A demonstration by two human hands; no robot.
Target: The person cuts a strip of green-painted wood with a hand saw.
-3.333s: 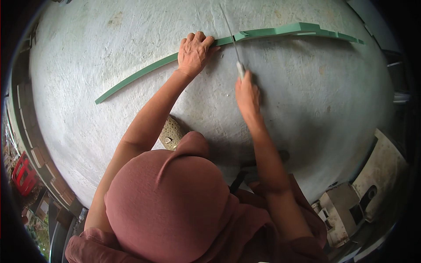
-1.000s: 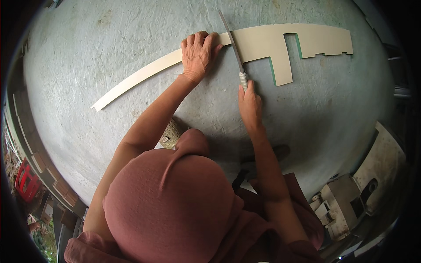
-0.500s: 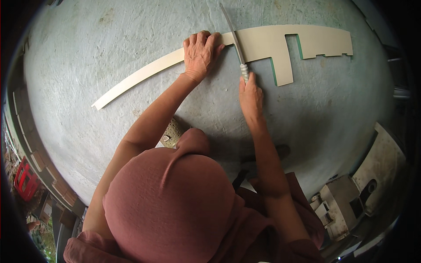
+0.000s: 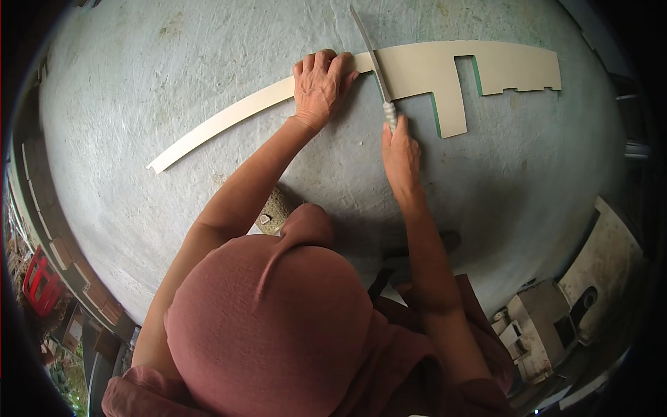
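A long, cream-coloured flat panel (image 4: 417,69) with green cut edges lies on the grey floor. Its left part is a thin curved strip; the right part is wider, with notches and a leg pointing toward me. My left hand (image 4: 318,90) is closed over the narrow strip, fingers bent past its far edge and thumb out to the right. In my right hand (image 4: 401,154) is a long thin blade (image 4: 366,35) with a pale ribbed handle. The blade crosses the panel where the strip widens, its tip reaching beyond the far edge. Whether it has teeth cannot be made out.
Dirty, pale moulded panels (image 4: 542,326) with openings lie at the lower right. A red plastic item (image 4: 43,281) is at the far left, beyond stacked boards (image 4: 97,299). A patterned cylindrical thing (image 4: 274,212) shows beside my left forearm.
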